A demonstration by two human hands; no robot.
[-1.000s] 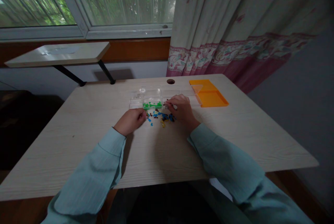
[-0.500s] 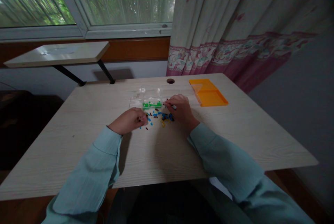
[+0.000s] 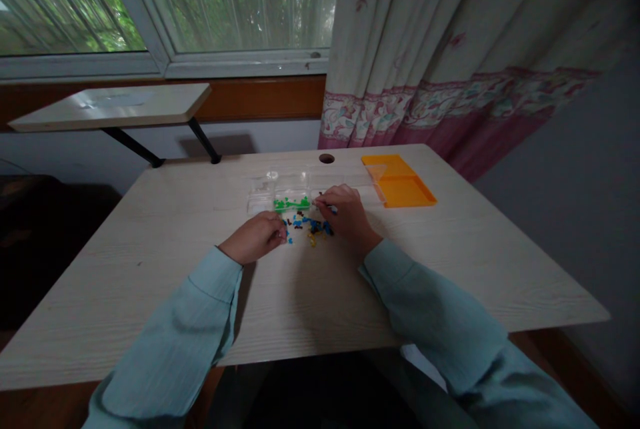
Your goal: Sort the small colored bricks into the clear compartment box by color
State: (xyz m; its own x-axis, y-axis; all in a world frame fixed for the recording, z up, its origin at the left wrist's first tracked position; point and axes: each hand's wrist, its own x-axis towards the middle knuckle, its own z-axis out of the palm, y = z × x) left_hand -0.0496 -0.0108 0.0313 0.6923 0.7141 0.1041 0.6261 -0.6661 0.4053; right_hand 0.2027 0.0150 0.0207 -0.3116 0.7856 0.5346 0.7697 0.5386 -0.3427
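Note:
A scatter of tiny blue, yellow and dark pieces (image 3: 313,225) lies on the table between my two hands. Behind it stands a clear compartment box (image 3: 291,181), with small green pieces (image 3: 292,203) in one of its front sections. My left hand (image 3: 260,235) rests at the left edge of the scatter, fingers closed and pointing at the small pieces; what they hold, if anything, is too small to make out. At the right, my right hand (image 3: 346,213) is by the box's front, thumb and finger pinched together over something I cannot make out.
An orange tray-like lid (image 3: 407,190) lies at the back right, partly under a clear plastic part. A round hole (image 3: 327,159) pierces the table (image 3: 450,262) near its back edge. On black legs, a raised shelf (image 3: 135,103) stands at the back left; a curtain (image 3: 380,69) hangs behind.
My left hand has moved a little to the right, over the left edge of the small pieces. My right hand stays almost in place.

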